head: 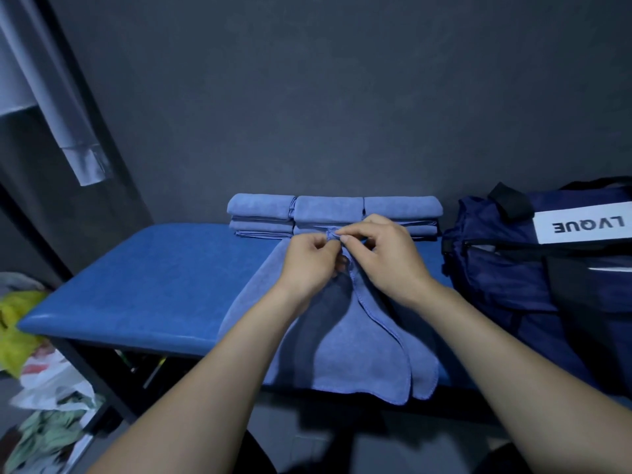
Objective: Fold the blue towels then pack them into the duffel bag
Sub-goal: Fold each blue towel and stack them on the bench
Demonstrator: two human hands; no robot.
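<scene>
A loose blue towel lies on the blue padded bench, its near end hanging over the front edge. My left hand and my right hand meet at the towel's far end and both pinch its bunched edge. Behind them, several folded blue towels are stacked in three piles against the wall. A navy duffel bag with a white label stands on the bench to the right, its zip partly open.
A dark wall runs close behind the bench. On the floor at the left lie a yellow cloth, plastic bags and green fabric. A grey sheet hangs at the upper left.
</scene>
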